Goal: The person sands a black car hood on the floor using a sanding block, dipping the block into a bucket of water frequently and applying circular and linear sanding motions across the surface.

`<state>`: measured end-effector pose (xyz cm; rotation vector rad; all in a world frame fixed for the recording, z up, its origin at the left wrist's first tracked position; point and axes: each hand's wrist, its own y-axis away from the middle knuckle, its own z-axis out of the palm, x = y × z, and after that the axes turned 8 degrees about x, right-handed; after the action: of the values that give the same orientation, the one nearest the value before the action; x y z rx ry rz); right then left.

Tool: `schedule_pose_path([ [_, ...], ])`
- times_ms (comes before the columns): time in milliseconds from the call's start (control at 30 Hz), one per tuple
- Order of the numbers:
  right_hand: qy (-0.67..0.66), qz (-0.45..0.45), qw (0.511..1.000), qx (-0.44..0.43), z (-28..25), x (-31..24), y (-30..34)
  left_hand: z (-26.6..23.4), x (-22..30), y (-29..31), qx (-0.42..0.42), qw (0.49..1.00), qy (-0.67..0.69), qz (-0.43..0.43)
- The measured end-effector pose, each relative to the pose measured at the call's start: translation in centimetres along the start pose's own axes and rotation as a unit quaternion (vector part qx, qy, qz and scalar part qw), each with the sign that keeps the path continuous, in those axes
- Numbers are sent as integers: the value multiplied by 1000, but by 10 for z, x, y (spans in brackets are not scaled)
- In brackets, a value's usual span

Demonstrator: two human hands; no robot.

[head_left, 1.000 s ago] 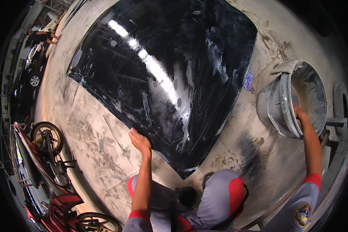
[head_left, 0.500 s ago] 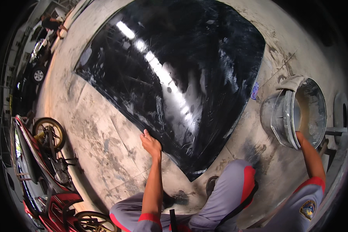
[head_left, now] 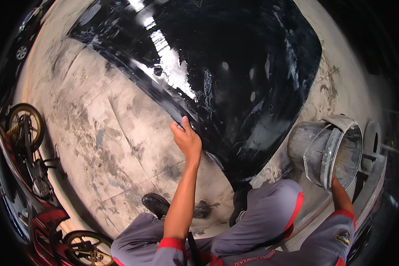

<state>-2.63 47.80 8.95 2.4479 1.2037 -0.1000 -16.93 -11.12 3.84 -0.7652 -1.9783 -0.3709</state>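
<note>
A large black car-body panel (head_left: 248, 88), shaped like a hood, has a glossy surface with several dull grey patches and a bright strip of reflected light. My left hand (head_left: 188, 141) is closed on its near-left edge, thumb up along the rim, and that edge looks raised off the floor. On the right, my right forearm (head_left: 342, 199) reaches down into a grey, worn bucket (head_left: 303, 144). The bucket's wall hides the fingers of that hand, so what they hold does not show. A pale cloth (head_left: 340, 119) is draped over the bucket's far rim.
Stained concrete floor (head_left: 106, 142) surrounds the panel. A red motorcycle (head_left: 44, 226) stands at the left, with a dark car (head_left: 21, 52) farther back. Beyond the bucket is a grey metal frame (head_left: 372, 181). My shoe (head_left: 155, 205) is below the panel's left edge.
The panel's left edge has tilted up in my left hand, and its reflections have shifted. The whole view has swung, too. My right hand stays in the bucket.
</note>
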Motion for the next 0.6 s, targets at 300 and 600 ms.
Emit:
schedule_pose_path([
  [300,-87,149,983,66,34,8,194,-12,-4,-4,-131,976,152,-80],
  [600,-167,304,929,130,40,13,426,-19,-16,-31,-256,949,175,-53],
])
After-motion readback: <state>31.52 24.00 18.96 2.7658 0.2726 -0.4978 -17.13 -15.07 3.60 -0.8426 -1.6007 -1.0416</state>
